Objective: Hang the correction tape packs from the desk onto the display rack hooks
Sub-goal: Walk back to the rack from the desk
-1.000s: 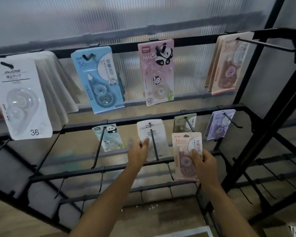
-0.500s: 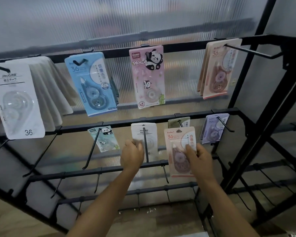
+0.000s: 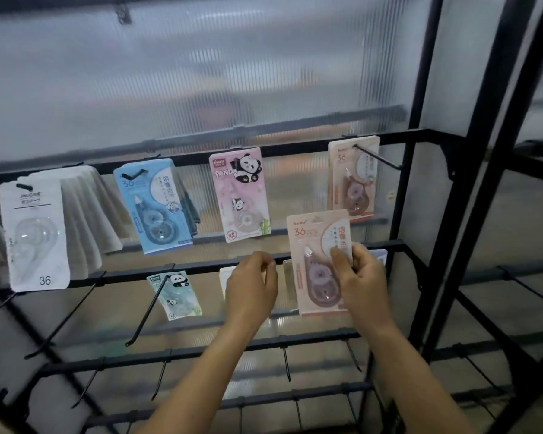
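Observation:
My right hand (image 3: 362,281) grips a pink correction tape pack (image 3: 317,261) by its right edge, held upright in front of the black display rack (image 3: 414,195), between its top and middle rows. My left hand (image 3: 251,288) hovers beside it with fingers curled and nothing in them, covering a white pack on the middle row. On the top rail hang a white pack (image 3: 33,234), a blue pack (image 3: 156,206), a pink panda pack (image 3: 242,197) and matching pink packs (image 3: 355,177) on a long hook (image 3: 378,158). A small green panda pack (image 3: 176,294) hangs lower.
Bare black hooks (image 3: 140,324) stick out toward me from the middle and lower rails. A thick black upright (image 3: 470,189) stands at the right. Ribbed translucent panels back the rack. A white cloth (image 3: 85,211) hangs behind the white pack.
My right hand has lifted the pink pack up from the middle row toward the top row. My left hand has let go of the white pack and curled. The camera has tilted upward.

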`<state>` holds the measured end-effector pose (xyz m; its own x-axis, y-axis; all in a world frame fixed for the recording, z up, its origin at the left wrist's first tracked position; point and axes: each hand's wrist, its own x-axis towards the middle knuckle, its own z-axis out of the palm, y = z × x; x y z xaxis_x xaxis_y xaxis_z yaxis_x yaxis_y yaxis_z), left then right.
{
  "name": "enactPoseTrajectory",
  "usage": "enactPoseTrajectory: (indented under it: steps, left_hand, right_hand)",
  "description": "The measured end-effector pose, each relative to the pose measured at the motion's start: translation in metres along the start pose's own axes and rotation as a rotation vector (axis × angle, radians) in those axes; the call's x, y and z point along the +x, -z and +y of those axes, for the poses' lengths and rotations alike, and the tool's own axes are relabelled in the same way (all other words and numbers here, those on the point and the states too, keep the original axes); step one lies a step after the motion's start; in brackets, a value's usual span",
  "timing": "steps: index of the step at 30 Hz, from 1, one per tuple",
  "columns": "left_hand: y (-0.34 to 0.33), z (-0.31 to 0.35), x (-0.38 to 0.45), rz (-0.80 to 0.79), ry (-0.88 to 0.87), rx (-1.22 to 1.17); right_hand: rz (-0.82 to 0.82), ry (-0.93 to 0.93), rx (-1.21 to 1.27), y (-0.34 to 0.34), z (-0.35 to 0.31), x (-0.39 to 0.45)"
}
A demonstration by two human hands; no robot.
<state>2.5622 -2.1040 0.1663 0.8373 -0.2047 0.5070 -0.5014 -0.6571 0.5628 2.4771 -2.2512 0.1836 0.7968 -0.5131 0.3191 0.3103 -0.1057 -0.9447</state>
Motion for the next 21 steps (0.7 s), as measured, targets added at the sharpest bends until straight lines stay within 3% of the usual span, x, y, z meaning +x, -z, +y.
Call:
enactPoseTrajectory:
  steps: [8,14,21]
  left_hand:
    - [0.002,0.101,0.0,0.035,-0.21,-0.521]
    - [-0.002,0.139,0.002,0.088,-0.323,-0.582]
    - [-0.01,0.155,0.006,0.05,-0.308,-0.613]
  right_hand:
    - [0.081,0.169,-0.026,0.043,-0.053,0.01]
    - [0.128,0.225,-0.049,0.067,-0.068,0.009]
    - [0.145,0.198,-0.042,0.081,-0.07,0.018]
